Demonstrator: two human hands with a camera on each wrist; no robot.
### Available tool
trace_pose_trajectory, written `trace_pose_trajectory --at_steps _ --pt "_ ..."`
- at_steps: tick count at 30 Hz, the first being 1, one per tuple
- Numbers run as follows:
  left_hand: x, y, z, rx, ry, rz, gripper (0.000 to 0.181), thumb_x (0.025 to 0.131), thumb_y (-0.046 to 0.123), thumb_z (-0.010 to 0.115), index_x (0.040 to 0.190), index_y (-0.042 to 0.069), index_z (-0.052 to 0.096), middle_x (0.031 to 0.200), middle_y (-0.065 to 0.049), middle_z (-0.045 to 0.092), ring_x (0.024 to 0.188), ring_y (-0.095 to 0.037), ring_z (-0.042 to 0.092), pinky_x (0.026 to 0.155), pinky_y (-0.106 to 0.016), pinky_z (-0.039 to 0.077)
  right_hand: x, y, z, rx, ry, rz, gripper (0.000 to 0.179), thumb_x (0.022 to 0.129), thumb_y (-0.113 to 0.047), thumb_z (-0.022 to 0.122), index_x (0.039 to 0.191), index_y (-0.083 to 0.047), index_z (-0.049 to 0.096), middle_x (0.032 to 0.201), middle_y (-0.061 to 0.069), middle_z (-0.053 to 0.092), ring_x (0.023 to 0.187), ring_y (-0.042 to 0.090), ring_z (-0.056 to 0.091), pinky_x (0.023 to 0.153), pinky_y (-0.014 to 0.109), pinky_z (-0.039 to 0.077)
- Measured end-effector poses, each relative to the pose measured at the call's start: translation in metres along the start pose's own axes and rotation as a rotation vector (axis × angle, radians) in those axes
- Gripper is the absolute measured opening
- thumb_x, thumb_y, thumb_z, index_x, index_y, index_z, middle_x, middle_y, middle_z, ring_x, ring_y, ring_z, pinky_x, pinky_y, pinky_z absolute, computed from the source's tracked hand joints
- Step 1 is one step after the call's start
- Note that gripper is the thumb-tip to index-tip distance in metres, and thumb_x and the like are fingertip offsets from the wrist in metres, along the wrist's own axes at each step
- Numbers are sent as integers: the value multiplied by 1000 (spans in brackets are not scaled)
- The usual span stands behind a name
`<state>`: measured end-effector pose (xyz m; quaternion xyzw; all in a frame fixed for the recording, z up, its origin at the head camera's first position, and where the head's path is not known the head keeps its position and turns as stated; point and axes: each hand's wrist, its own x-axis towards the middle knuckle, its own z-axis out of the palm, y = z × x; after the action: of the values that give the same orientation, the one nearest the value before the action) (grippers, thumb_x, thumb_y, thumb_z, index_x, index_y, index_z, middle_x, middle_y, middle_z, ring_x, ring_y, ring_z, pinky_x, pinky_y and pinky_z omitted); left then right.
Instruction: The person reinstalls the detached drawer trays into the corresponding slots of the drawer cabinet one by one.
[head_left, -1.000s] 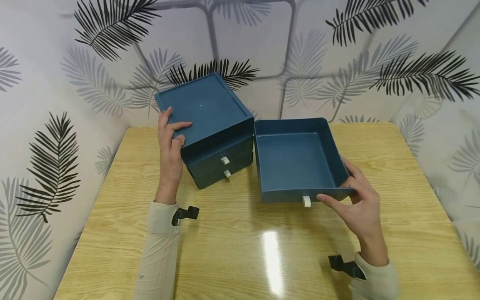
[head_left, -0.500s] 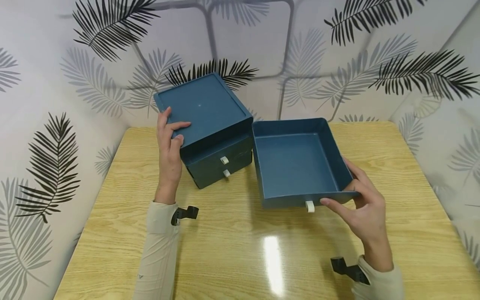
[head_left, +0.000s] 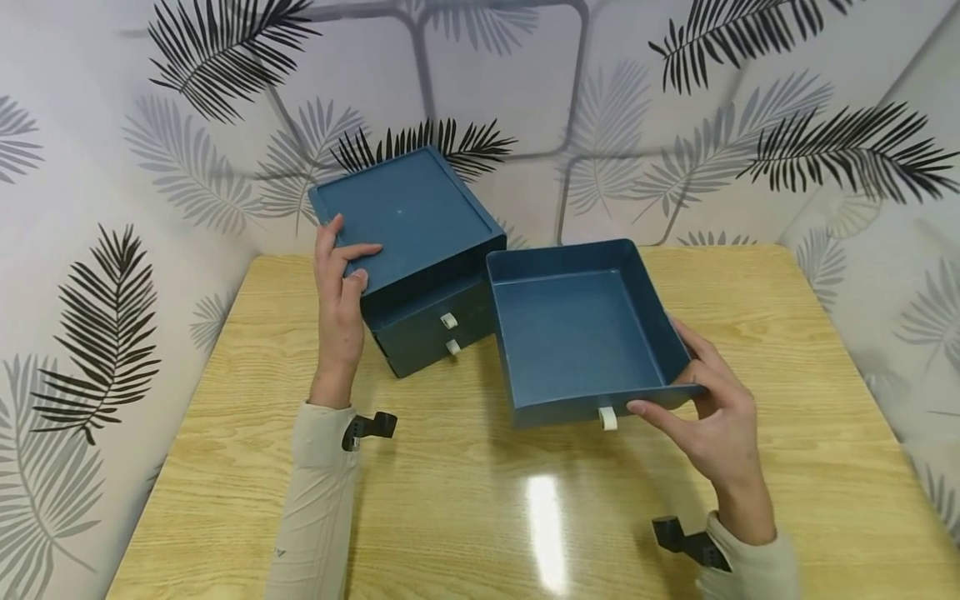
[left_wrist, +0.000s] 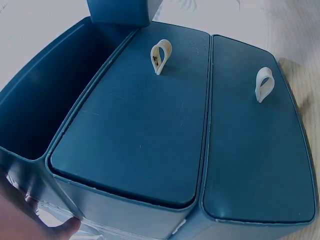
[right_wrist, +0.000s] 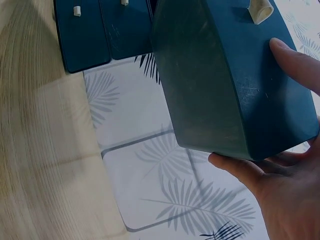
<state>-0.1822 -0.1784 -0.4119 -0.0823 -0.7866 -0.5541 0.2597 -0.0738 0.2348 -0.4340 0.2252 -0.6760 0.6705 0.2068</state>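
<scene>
A dark blue plastic drawer cabinet [head_left: 401, 221] stands at an angle on the left part of the table. Its top slot [left_wrist: 60, 82] is a bare opening, while two closed drawers with white loop tabs [head_left: 449, 320] fill the levels below. My left hand [head_left: 341, 308] rests on the cabinet's left top edge, fingers spread over the top and side. To the right, my right hand [head_left: 716, 412] grips the near right corner of a pulled-out blue drawer [head_left: 570, 333], thumb on its front panel beside the tab [right_wrist: 260, 10]. Nothing lies in this drawer, and its far left corner overlaps the cabinet's front in the head view.
Both things are on or over a light wood table [head_left: 450, 500]. A white wall covering [head_left: 675, 125] with feather-like leaf prints rises behind and at the sides. Black camera mounts [head_left: 371, 426] are strapped on both wrists.
After a small shift toward the person, the drawer has moved left with my right hand, its left side now in front of the cabinet's right edge. My left hand and the cabinet stay still.
</scene>
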Motion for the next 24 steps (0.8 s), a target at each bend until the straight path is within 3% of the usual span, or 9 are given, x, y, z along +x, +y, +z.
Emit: trace_pose_trajectory --at_steps 8,24 --pt "0 1 -1 5 -1 -3 42 99 26 41 126 12 69 171 8 26 165 -15 -1 133 -51 3 2 -1 8 24 -38 -47 36 58 29 82 72 8 57 151 42 45 142 39 52 103 27 56" --pt "0 0 -1 -8 0 14 42 99 27 42 126 11 69 171 6 27 165 -19 -1 133 -50 3 3 -4 27 24 -68 -54 36 57 27 83 73 7 58 153 38 45 143 37 52 104 26 55"
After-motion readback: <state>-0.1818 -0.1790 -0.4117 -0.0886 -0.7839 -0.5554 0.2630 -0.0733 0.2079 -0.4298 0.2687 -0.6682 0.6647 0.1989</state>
